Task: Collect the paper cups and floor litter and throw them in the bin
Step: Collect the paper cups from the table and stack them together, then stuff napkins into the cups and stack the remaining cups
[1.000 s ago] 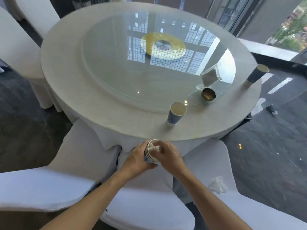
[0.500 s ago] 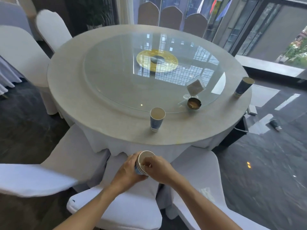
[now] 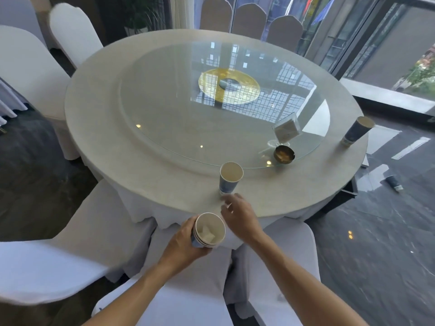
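My left hand (image 3: pixel 186 241) grips a stack of nested blue paper cups (image 3: pixel 208 229) with crumpled white paper inside, held below the table's near edge. My right hand (image 3: pixel 239 216) hovers over the near rim of the table with loose fingers, empty, just short of the base of a single upright blue paper cup (image 3: pixel 230 177). Another blue cup (image 3: pixel 357 131) stands at the table's far right edge. A further blue cup (image 3: pixel 394 183) lies on its side on the dark floor to the right.
The round table (image 3: pixel 150 170) carries a glass turntable (image 3: pixel 164 107) with a napkin holder (image 3: pixel 286 130) and a small brass dish (image 3: pixel 284 154). White-covered chairs (image 3: pixel 47 262) crowd the near side and left. Dark glossy floor (image 3: pixel 376 255) lies to the right.
My right hand has left the cup stack and moved up toward the single cup on the table. The view has shifted back and up, showing more of the table.
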The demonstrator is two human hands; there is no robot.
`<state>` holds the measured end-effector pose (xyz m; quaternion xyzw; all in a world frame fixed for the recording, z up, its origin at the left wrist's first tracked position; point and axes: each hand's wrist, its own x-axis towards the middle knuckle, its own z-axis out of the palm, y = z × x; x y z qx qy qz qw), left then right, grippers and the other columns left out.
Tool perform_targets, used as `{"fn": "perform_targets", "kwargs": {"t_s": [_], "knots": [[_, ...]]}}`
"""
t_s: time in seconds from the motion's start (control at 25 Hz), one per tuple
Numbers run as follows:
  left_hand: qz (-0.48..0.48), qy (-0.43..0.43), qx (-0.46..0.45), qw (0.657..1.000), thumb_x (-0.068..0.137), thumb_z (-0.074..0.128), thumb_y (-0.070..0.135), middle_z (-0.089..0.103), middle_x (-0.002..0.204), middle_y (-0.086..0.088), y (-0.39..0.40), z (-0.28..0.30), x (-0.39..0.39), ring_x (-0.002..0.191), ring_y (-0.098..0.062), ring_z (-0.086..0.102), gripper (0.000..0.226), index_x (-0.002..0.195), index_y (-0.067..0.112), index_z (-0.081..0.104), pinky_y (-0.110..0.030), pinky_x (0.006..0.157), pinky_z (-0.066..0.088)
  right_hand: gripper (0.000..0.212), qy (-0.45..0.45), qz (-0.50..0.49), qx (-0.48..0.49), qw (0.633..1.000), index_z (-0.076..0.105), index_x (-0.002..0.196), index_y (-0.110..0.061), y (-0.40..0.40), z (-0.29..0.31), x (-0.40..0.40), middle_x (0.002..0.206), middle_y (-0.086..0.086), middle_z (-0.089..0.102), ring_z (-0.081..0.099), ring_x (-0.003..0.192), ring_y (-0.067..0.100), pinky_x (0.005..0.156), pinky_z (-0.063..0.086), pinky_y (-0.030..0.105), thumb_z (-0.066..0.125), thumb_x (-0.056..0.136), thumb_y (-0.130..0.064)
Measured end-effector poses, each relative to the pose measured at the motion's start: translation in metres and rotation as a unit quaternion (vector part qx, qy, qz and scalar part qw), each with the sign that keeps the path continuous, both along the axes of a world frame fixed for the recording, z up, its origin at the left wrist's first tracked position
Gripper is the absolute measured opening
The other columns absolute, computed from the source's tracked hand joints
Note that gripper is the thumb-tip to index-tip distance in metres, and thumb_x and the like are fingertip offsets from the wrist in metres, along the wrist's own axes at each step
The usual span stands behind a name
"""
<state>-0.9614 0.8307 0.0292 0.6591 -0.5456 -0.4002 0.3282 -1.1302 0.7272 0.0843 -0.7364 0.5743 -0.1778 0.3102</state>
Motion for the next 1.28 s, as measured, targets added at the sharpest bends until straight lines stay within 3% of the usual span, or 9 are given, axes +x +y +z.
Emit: {"fn": "perform_targets", "kwargs": {"t_s": [0.08, 0.2, 0.36, 0.44, 0.52, 0.72, 0.88, 1.08, 1.28], "knots": [[0.002, 0.016, 0.008, 1.0, 0.065, 0.093, 0.041, 0.066, 0.126, 0.01, -0.009, -0.007, 0.007, 0.116, -0.011, 0.064, 0.082, 0.137, 0.029, 0.057, -0.033, 0.096, 0.055, 0.055, -0.011, -0.077, -0.019, 0.997, 0.054, 0.137, -0.012, -0.033, -0.006, 0.002, 0.118, 0.003, 0.057, 0.057, 0.113, 0.026, 0.092, 0.048, 0.035, 0.075, 0.088, -0.025], [0.004, 0.049, 0.021, 0.999, 0.063, 0.093, 0.051, 0.065, 0.128, 0.019, -0.019, -0.02, 0.022, 0.117, 0.0, 0.062, 0.086, 0.138, 0.035, 0.054, -0.017, 0.092, 0.052, 0.105, 0.013, -0.134, 0.016, 0.991, 0.025, 0.158, -0.008, -0.082, -0.026, 0.008, 0.152, 0.011, 0.042, 0.037, 0.142, 0.027, 0.112, 0.036, 0.037, 0.086, 0.078, -0.038], [0.018, 0.068, 0.013, 0.997, 0.061, 0.096, 0.05, 0.066, 0.126, 0.027, -0.035, -0.021, 0.044, 0.117, 0.006, 0.062, 0.087, 0.136, 0.044, 0.053, -0.006, 0.088, 0.047, 0.13, 0.021, -0.13, 0.078, 0.988, 0.008, 0.162, -0.006, -0.118, -0.057, 0.01, 0.163, 0.012, 0.027, 0.026, 0.151, 0.027, 0.122, 0.029, 0.039, 0.092, 0.069, -0.044], [0.019, 0.087, 0.0, 0.996, 0.062, 0.097, 0.042, 0.066, 0.127, 0.024, -0.049, -0.02, 0.054, 0.117, 0.0, 0.065, 0.084, 0.133, 0.047, 0.052, -0.009, 0.088, 0.048, 0.118, -0.002, -0.147, 0.081, 0.986, 0.022, 0.158, -0.01, -0.126, -0.069, 0.01, 0.153, 0.008, 0.039, 0.038, 0.144, 0.027, 0.116, 0.038, 0.04, 0.093, 0.068, -0.04], [0.018, 0.099, -0.011, 0.995, 0.063, 0.096, 0.04, 0.066, 0.127, 0.023, -0.066, -0.016, 0.061, 0.117, -0.003, 0.066, 0.083, 0.131, 0.051, 0.051, -0.01, 0.089, 0.049, 0.094, -0.033, -0.173, 0.065, 0.982, 0.039, 0.145, -0.017, -0.132, -0.076, 0.011, 0.132, -0.002, 0.051, 0.052, 0.128, 0.023, 0.101, 0.046, 0.037, 0.09, 0.069, -0.038], [0.009, 0.109, -0.039, 0.993, 0.061, 0.095, 0.046, 0.066, 0.127, 0.024, -0.093, -0.003, 0.065, 0.117, -0.004, 0.067, 0.083, 0.13, 0.055, 0.05, -0.012, 0.092, 0.052, 0.078, -0.119, -0.202, 0.084, 0.969, 0.04, 0.135, -0.026, -0.128, -0.071, 0.014, 0.113, -0.011, 0.056, 0.059, 0.105, 0.016, 0.086, 0.046, 0.033, 0.086, 0.073, -0.036], [0.046, 0.164, -0.044, 0.984, 0.054, 0.094, 0.047, 0.071, 0.123, 0.011, -0.121, 0.018, 0.057, 0.111, -0.012, 0.071, 0.079, 0.124, 0.042, 0.057, -0.024, 0.086, 0.06, 0.071, -0.144, -0.208, 0.071, 0.965, 0.041, 0.126, -0.027, -0.103, -0.061, -0.006, 0.116, -0.003, 0.059, 0.06, 0.105, 0.015, 0.088, 0.051, 0.035, 0.089, 0.073, -0.029], [0.072, 0.243, -0.067, 0.965, 0.056, 0.095, 0.037, 0.076, 0.11, 0.016, -0.158, 0.05, 0.024, 0.099, -0.001, 0.073, 0.073, 0.12, 0.03, 0.061, -0.017, 0.078, 0.057, 0.076, -0.171, -0.238, 0.098, 0.951, 0.045, 0.129, -0.017, -0.045, -0.063, -0.05, 0.126, 0.01, 0.056, 0.06, 0.116, 0.025, 0.1, 0.054, 0.047, 0.093, 0.07, -0.014], [0.009, 0.266, -0.06, 0.962, 0.059, 0.093, 0.037, 0.07, 0.119, 0.007, -0.16, 0.056, -0.029, 0.102, 0.001, 0.072, 0.079, 0.128, 0.029, 0.055, -0.015, 0.078, 0.057, 0.08, -0.181, -0.212, 0.119, 0.953, 0.046, 0.129, -0.032, 0.006, -0.06, -0.08, 0.123, -0.004, 0.058, 0.065, 0.11, 0.014, 0.091, 0.061, 0.04, 0.093, 0.064, -0.03]]}}
